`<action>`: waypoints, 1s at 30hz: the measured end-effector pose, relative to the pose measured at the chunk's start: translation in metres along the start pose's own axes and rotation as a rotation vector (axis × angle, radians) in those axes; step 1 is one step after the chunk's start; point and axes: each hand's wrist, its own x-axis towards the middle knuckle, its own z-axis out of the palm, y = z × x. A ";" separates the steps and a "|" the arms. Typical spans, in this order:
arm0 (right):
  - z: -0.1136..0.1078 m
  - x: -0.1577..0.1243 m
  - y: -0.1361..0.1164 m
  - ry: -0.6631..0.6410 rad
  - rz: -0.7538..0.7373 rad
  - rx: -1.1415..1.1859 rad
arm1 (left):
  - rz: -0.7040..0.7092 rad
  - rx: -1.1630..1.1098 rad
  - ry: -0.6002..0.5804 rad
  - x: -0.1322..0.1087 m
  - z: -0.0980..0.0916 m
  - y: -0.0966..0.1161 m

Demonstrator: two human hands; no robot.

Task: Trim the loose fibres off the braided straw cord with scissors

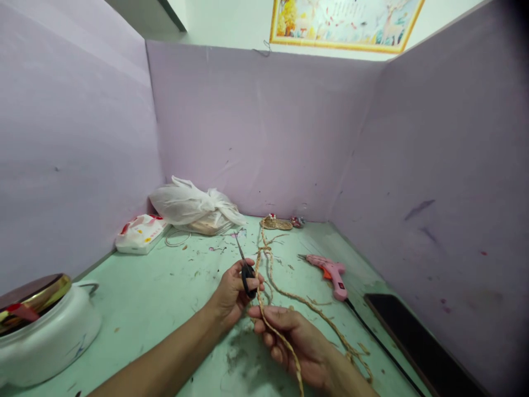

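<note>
- The left hand (236, 289) comes in from the lower left with the forearm slanting up toward the middle, its fingers curled around the black handles of a pair of scissors (249, 278); the blades point away and slightly left.
- The right hand (295, 344) reaches in from the lower right, nearer to the wearer, its thumb and forefinger pinching a braided straw cord (291, 353) while the other fingers curl beneath.
- That cord runs from the far part of the table past the left thumb, through the right-hand pinch and down toward the lower edge; whether the left fingers also grip it is hard to tell, as the scissor handles cover that spot.
- A second straw strand (306, 301) lies to the right, passing beyond the right hand and fraying at its near end.
- A pink glue gun (330, 268) (its nozzle points left) rests right of the strand, its black cable (380, 342) trailing toward the wearer beside a dark flat slab (417, 336).
- Farther back on the green tabletop (144, 314) sit a knotted white plastic bag (194, 207), a tissue pack (140, 236) and a small woven straw piece (279, 224).
- A white pot (53, 336) stands at near left, apart from the hands.
</note>
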 end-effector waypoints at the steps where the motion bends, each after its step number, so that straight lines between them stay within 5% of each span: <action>1: 0.001 0.000 0.001 0.021 -0.047 -0.014 | 0.010 -0.026 -0.007 -0.001 0.001 0.002; 7: 0.005 0.001 0.003 0.222 -0.501 -0.444 | 0.112 0.066 0.068 0.005 0.000 0.025; 10: 0.002 0.007 0.004 0.339 -0.522 -0.566 | 0.060 0.361 0.269 0.016 -0.015 0.029; 13: -0.001 0.012 0.003 0.430 -0.545 -0.582 | 0.055 0.500 0.334 0.020 -0.029 0.033; 16: -0.003 0.009 -0.003 0.513 -0.586 -0.593 | 0.177 0.696 0.201 0.009 -0.030 0.045; 19: -0.003 0.003 -0.010 0.565 -0.599 -0.585 | 0.440 1.202 -0.071 -0.012 -0.019 0.056; 23: -0.002 -0.002 -0.015 0.513 -0.625 -0.506 | 0.640 1.632 -0.343 -0.029 -0.007 0.053; 30: 0.003 -0.008 -0.019 0.383 -0.634 -0.415 | 0.681 1.972 -0.383 -0.026 -0.011 0.043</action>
